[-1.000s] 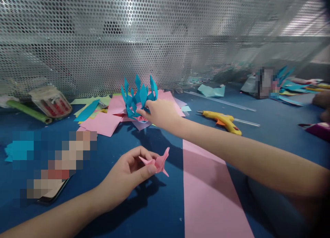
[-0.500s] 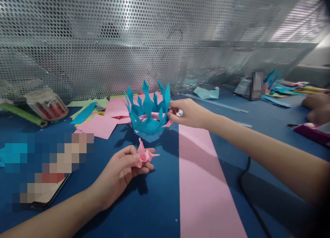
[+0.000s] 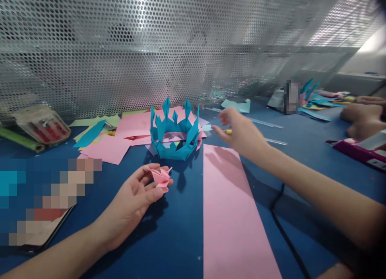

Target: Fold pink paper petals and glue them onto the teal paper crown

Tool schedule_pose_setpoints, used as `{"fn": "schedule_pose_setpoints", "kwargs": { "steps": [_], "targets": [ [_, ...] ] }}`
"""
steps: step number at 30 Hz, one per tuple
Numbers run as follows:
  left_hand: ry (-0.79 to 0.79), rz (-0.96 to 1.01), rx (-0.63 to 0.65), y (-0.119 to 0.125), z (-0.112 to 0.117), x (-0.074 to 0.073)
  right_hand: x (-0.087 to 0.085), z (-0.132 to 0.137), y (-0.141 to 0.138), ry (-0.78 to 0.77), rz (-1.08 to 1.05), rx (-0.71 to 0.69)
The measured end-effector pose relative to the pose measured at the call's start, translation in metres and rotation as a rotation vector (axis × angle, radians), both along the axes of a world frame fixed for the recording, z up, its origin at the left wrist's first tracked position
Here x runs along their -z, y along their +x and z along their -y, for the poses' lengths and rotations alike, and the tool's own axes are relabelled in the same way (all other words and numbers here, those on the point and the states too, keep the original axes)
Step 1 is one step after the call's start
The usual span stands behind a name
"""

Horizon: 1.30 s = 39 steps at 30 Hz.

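Note:
A small folded pink paper crane [image 3: 162,177] rests on the fingers of my left hand [image 3: 132,198], with the thumb pressed against its lower side. Beyond it, a blue paper crown [image 3: 175,151] with pointed tips stands upright on the blue table [image 3: 181,238]. My right hand [image 3: 243,132] hovers to the right of the crown, apart from it. Its thumb and fingers are spread with nothing seen between them. Below that hand lies a long pink paper strip [image 3: 232,206], running toward me.
Pink sheets [image 3: 110,149] and a blue strip [image 3: 90,134] lie back left, near a jar [image 3: 45,124] and a green roll [image 3: 21,139]. Clear sticks [image 3: 276,141] lie at right. A black cable [image 3: 285,234] crosses the table. Another person's hand [image 3: 358,116] is at far right, by a purple case [image 3: 352,154].
My right hand has let go of the crown's right side and moved right, its fingers opening. The crown now shows a different side. The crane has turned in my left hand.

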<state>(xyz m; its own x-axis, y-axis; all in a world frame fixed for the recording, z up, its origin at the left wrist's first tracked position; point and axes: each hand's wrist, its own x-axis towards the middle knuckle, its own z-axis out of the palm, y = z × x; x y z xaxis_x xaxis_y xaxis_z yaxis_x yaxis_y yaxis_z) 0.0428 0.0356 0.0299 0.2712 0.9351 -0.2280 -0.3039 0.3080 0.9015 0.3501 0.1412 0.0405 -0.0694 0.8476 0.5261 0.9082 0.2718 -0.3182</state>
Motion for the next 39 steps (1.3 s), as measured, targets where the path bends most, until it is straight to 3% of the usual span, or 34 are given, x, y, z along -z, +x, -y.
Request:
{"fn": "schedule_pose_setpoints", "kwargs": {
  "steps": [3, 6, 11, 16, 21, 28, 34, 39],
  "targets": [
    [0.016, -0.022, 0.011, 0.001, 0.000, 0.002, 0.002, 0.005, 0.040, -0.088, -0.060, 0.243],
    [0.029, -0.034, 0.002, 0.003, -0.002, 0.003, 0.013, 0.004, 0.078, -0.276, -0.147, 0.375],
    [0.014, -0.063, 0.024, 0.004, -0.004, 0.002, 0.030, -0.011, 0.114, -0.497, -0.341, 0.444],
    [-0.030, -0.078, 0.073, 0.004, -0.006, 0.000, 0.034, -0.010, 0.121, -0.577, -0.579, 0.399],
    [-0.064, -0.061, 0.113, 0.003, -0.009, 0.004, 0.033, -0.001, 0.104, -0.502, -0.817, 0.246],
    [-0.116, -0.064, 0.107, 0.001, -0.011, 0.004, 0.023, 0.021, 0.048, -0.153, -0.927, -0.094],
    [-0.123, -0.101, 0.070, 0.001, -0.009, 0.004, 0.019, 0.060, -0.006, 0.264, -0.796, -0.173],
    [-0.109, -0.130, 0.068, 0.002, -0.008, 0.002, 0.022, 0.080, -0.032, 0.335, -0.559, -0.181]
  ]
}}
